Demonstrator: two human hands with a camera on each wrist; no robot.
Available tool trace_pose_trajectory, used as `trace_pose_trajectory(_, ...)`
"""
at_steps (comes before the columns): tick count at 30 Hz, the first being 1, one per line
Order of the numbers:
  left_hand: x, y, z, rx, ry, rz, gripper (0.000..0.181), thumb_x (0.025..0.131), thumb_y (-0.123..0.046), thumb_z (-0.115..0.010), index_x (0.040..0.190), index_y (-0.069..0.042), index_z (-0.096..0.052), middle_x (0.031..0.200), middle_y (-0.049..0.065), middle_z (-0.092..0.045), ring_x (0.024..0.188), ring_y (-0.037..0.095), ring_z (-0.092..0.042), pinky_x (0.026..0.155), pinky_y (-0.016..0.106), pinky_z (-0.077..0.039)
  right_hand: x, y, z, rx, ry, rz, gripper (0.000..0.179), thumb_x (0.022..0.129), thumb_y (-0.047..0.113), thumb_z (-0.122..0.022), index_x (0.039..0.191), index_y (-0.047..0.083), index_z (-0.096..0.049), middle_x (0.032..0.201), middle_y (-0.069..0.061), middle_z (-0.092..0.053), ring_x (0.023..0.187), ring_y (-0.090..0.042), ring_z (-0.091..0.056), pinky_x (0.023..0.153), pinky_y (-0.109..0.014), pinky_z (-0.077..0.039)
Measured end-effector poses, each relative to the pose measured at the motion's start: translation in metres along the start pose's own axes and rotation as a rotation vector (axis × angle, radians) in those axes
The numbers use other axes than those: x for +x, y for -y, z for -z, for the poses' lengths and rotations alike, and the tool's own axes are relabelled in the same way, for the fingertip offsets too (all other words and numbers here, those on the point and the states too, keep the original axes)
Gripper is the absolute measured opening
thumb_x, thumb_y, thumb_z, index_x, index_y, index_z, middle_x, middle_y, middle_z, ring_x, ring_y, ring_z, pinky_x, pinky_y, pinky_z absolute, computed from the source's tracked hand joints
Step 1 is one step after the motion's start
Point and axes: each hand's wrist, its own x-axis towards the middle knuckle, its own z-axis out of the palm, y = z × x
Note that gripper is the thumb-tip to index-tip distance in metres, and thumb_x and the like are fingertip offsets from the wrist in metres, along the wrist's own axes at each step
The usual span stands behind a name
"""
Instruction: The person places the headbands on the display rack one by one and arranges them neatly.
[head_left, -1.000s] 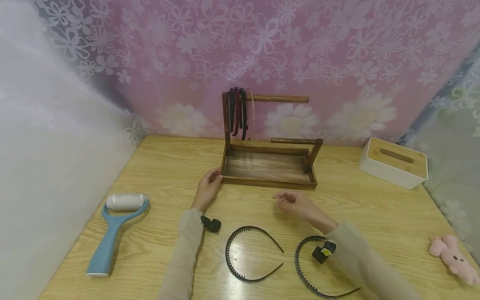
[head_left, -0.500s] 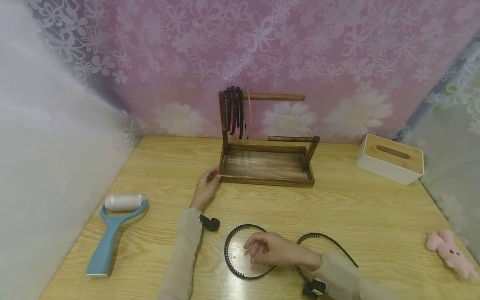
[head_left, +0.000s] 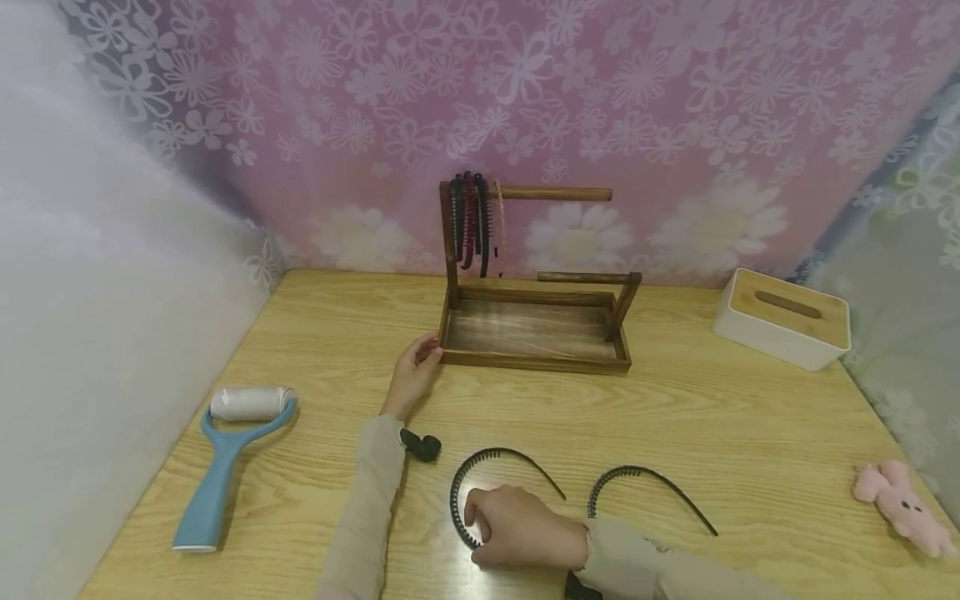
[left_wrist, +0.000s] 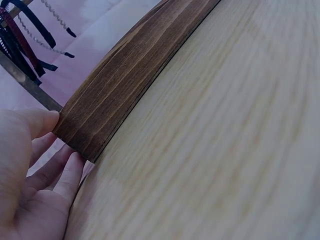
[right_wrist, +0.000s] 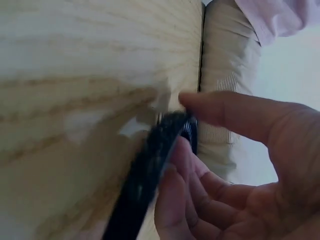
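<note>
Black and toothed, the left headband (right_wrist: 142,180) is toward the near edge of the tabletop (head_left: 337,317), around the middle of its width, with its arc facing left. The right hand (head_left: 517,529) bends its fingers around that arc, thumb to 1 side and fingertips to the other; blur hides how tight the pinch is. Picking this headband up looks to be the step in hand. As a judgement, the next move calls for a firm pinch on the band and a clean lift, so the teeth do not drag on the wood.

The left hand (head_left: 414,367) grips the near left corner of the wooden rack (head_left: 536,363), probably to steady it. This rack stands toward the far edge, with several hanging headbands (head_left: 470,221) at the left end of its upper bar (head_left: 558,194).

Near the right hand, the right headband (head_left: 624,472) lies partly hidden by the right sleeve (head_left: 626,557). Farther out, a lint roller (head_left: 217,479) lies by the left edge, a tissue box (head_left: 772,333) sits near the far right corner, and a pink plush toy (head_left: 903,508) rests beside the right edge.
</note>
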Motion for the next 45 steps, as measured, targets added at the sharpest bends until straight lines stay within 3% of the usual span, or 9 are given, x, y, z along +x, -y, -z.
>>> trace_pose_trajectory(6,0.002,0.001,-0.001,0.016,-0.017,-0.008,0.042,0.102,-0.018,-0.052,0.142,-0.007,-0.047,0.139,0.017,-0.052,0.130,0.031,-0.050,0.112,0.043,-0.041,-0.003,0.002,0.004,0.054,-0.027,-0.037,0.025,0.064,0.006,-0.068,0.088,0.013,-0.067,0.060,0.018,-0.047,0.057,0.004,-0.042,0.062,-0.014,-0.041)
trace_pose_trajectory(19,0.002,0.003,0.002,0.031,-0.028,-0.020,0.041,0.102,-0.017,-0.052,0.142,-0.006,-0.048,0.139,0.019,-0.052,0.130,0.032,-0.050,0.112,0.045,-0.040,-0.004,-0.007,0.034,0.311,-0.005,-0.027,0.026,0.073,0.008,-0.072,0.097,0.017,-0.070,0.072,0.013,-0.058,0.058,0.001,-0.052,0.059,-0.017,-0.046)
trace_pose_trajectory(25,0.000,0.002,0.002,0.042,-0.020,-0.021,0.042,0.102,-0.017,-0.052,0.143,-0.006,-0.047,0.139,0.019,-0.051,0.130,0.033,-0.050,0.112,0.045,-0.040,-0.005,-0.013,0.052,0.397,-0.037,-0.010,0.029,0.076,0.007,-0.070,0.105,0.010,-0.069,0.079,0.004,-0.063,0.065,-0.006,-0.058,0.061,-0.019,-0.049)
trace_pose_trajectory(31,0.001,0.002,0.000,0.030,-0.020,-0.030,0.042,0.102,-0.016,-0.052,0.142,-0.005,-0.047,0.138,0.020,-0.052,0.128,0.034,-0.051,0.111,0.046,-0.041,-0.009,-0.025,0.072,0.491,-0.130,-0.042,0.034,0.083,0.009,-0.070,0.115,0.001,-0.064,0.087,-0.006,-0.065,0.070,-0.011,-0.061,0.059,-0.023,-0.052)
trace_pose_trajectory(38,0.003,0.003,-0.002,0.034,-0.030,-0.014,0.042,0.102,-0.016,-0.053,0.142,-0.006,-0.048,0.138,0.019,-0.053,0.128,0.033,-0.051,0.111,0.045,-0.041,-0.022,-0.043,0.091,0.541,-0.300,-0.113,0.044,0.090,0.014,-0.067,0.127,-0.006,-0.055,0.096,-0.013,-0.067,0.078,-0.011,-0.062,0.069,-0.029,-0.054)
trace_pose_trajectory(45,-0.001,-0.003,-0.002,0.035,-0.017,-0.014,0.043,0.102,-0.014,-0.051,0.143,-0.001,-0.046,0.139,0.024,-0.050,0.130,0.037,-0.048,0.112,0.049,-0.039,-0.036,-0.059,0.105,0.585,-0.388,-0.188,0.051,0.094,0.013,-0.064,0.135,-0.010,-0.046,0.101,-0.016,-0.067,0.078,-0.011,-0.066,0.074,-0.033,-0.059)
